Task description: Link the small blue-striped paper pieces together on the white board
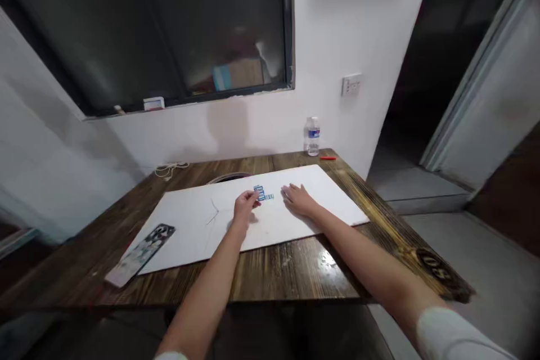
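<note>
On a white board (194, 242) lie small blue-and-white striped pieces (259, 188), with another short row of them (269, 197) just to the right. Too small in view, their exact kind cannot be made out. My left hand (246, 206) is at the left side of these pieces, thumb and fingers pinched together at their edge. Whatever sits between the fingertips is hidden. My right hand (297, 199) rests on the board to the right of the pieces, palm down, its fingers stretched and slightly apart, holding nothing.
A patterned, phone-like flat case (141, 253) lies across the board's left edge. Thin dark sticks or lines (214, 212) show left of centre. Behind the board are a white cord (171, 167), a clear bottle (313, 138) and a red pen-like item (328, 158) on the wooden table (291, 275).
</note>
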Motion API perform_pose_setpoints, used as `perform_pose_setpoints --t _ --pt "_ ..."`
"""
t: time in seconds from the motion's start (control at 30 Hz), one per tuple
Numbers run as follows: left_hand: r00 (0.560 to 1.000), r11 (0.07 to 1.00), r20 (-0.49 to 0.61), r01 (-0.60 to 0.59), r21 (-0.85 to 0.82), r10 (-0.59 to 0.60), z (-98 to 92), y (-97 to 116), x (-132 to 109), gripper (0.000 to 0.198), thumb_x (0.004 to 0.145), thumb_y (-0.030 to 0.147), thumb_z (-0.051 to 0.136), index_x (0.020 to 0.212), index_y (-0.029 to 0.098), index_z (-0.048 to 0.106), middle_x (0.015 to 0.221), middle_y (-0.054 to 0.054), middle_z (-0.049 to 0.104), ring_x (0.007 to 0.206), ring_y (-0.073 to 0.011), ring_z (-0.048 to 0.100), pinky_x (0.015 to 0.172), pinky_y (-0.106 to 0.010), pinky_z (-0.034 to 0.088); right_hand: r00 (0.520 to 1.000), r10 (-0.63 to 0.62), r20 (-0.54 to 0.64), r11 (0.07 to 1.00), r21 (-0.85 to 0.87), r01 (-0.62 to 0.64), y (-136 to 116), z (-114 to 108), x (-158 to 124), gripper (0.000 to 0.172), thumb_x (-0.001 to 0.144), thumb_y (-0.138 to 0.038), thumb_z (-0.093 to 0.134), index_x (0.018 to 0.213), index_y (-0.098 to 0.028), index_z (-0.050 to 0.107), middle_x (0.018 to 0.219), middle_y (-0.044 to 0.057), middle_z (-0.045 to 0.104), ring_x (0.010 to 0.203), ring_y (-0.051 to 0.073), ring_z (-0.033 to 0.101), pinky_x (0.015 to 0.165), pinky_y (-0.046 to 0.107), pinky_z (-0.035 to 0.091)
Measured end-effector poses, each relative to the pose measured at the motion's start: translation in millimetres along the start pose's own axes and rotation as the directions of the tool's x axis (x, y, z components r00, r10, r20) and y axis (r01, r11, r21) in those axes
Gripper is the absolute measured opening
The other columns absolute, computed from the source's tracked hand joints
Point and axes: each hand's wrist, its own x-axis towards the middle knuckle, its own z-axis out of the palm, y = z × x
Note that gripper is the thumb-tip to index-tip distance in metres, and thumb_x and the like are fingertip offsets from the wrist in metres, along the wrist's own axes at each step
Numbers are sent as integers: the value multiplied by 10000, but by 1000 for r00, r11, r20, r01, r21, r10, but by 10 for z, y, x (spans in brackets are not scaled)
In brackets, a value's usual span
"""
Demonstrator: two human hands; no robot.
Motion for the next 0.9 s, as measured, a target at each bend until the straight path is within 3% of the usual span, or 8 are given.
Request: perform_pose_setpoints --t 0.13,0.3,0.5,0.9 --pt "1000 1000 2 -2 17 2 3 6 -9 372 550 456 791 686 165 604 570 37 596 486 -89 552 563 -223 452 999 -25 27 999 -24 26 35 -72 37 381 918 -279 425 1256 -158 552 1228 151 629 1217 287 498 998 436 329" --pt "1000 1000 1 -10 28 10 8 46 -35 379 550 472 797 690 170 617 572 33 594 503 -99 561 568 -231 457 989 -113 92 987 -105 122 120 -197 79 288 869 -203 489 1087 -171 675 1055 125 704 981 249 634 843 302 400" --pt "1000 999 1 -15 33 15 15 60 -49 343 578 448 785 697 172 618 577 31 602 514 -97 567 574 -223 451 973 -212 86 960 -167 224 157 -247 74 222 864 -186 525 988 -168 708 956 115 726 916 247 644 786 287 399" --pt "1000 998 1 -24 55 24 11 50 -52 362 574 473 785 698 174 625 588 26 601 525 -108 575 591 -243 464 965 -258 52 953 -153 263 177 -205 81 241 891 -162 503 1019 -154 706 947 109 720 903 230 630 781 285 399"
